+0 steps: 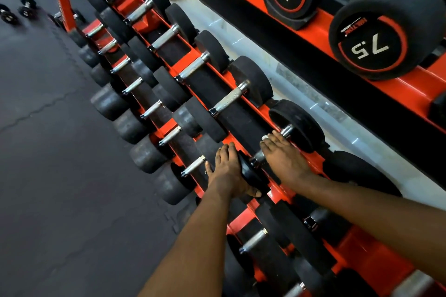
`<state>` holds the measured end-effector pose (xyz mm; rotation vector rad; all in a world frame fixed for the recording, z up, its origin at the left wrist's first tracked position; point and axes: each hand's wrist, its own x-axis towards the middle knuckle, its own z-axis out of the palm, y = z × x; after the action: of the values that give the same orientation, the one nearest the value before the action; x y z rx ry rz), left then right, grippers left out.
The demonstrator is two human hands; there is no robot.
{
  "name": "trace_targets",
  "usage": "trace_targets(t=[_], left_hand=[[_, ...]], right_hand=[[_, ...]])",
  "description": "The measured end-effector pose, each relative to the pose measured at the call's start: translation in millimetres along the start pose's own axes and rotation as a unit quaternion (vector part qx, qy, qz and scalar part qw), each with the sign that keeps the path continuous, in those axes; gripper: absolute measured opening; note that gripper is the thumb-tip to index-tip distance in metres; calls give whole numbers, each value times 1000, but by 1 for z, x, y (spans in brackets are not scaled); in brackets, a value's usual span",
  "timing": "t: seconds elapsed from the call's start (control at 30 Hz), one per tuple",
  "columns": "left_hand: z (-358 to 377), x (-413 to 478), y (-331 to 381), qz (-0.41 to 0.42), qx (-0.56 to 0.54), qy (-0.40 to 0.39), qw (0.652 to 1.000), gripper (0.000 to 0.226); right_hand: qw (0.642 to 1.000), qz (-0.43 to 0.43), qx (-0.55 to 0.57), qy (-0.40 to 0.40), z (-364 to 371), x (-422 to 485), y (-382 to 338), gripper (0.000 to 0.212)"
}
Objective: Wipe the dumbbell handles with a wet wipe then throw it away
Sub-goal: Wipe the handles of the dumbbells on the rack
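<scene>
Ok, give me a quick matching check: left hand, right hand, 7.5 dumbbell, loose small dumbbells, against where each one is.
1 left hand
2 right hand
3 7.5 dumbbell
4 small dumbbells

a on the upper rack
b on the floor
c over the handle, holding the wet wipe
d gripping the near head

Pairs: 1-d, 2-c, 3-a, 4-b

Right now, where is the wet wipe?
The wet wipe lies under the right hand on a dumbbell handle, low in the head view; only a white bit shows.

handles (229,100): knurled shiny metal | heads (251,79): matt rubber | rack (182,64): glossy paint
</scene>
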<state>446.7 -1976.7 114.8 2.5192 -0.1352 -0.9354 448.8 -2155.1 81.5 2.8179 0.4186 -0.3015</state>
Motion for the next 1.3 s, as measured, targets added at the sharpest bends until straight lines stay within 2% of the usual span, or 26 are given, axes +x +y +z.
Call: trace_targets(t=[0.13, 0.3, 0.4, 0.53, 0.67, 0.83, 1.0, 1.07, 1.17, 1.23, 1.3], left_hand=[[1, -1, -1, -3, -3, 0, 1000, 156], [3, 0, 0, -1, 7, 11, 1000, 157], [3, 0, -1, 0, 8, 8, 1000, 155], [3, -2, 2, -4, 9, 11, 1000, 156], [4, 0, 1, -3, 7, 10, 1000, 156], [3, -1, 1, 1, 4, 12, 1000, 154], [6, 2, -1, -2, 3, 13, 1000, 158], [5, 2, -2, -4, 1, 11, 1000, 157], [5, 2, -2, -4, 3, 8, 1000, 157], [6, 1, -1, -7, 0, 16, 1000, 159], [7, 2, -1, -8, -3, 16, 1000, 160]], right_hand=[[996, 68, -54, 8, -10, -1, 9, 66], [988, 39, -148, -34, -16, -11, 0, 66], [993, 36, -105, -29, -14, 6, 14, 55], [997, 44, -52, -31, -20, 7, 15, 58], [990, 38, -132, -41, -9, -15, 8, 66], [993, 35, -95, -64, -20, 21, 16, 56], [990, 69, -113, -47, -8, -16, -5, 71], [993, 85, -72, -51, -5, -20, -10, 76], [989, 133, 54, -37, -2, -8, -15, 90], [969, 185, 161, -26, -2, -3, -26, 100], [930, 235, 281, 28, 1, -1, -43, 97]])
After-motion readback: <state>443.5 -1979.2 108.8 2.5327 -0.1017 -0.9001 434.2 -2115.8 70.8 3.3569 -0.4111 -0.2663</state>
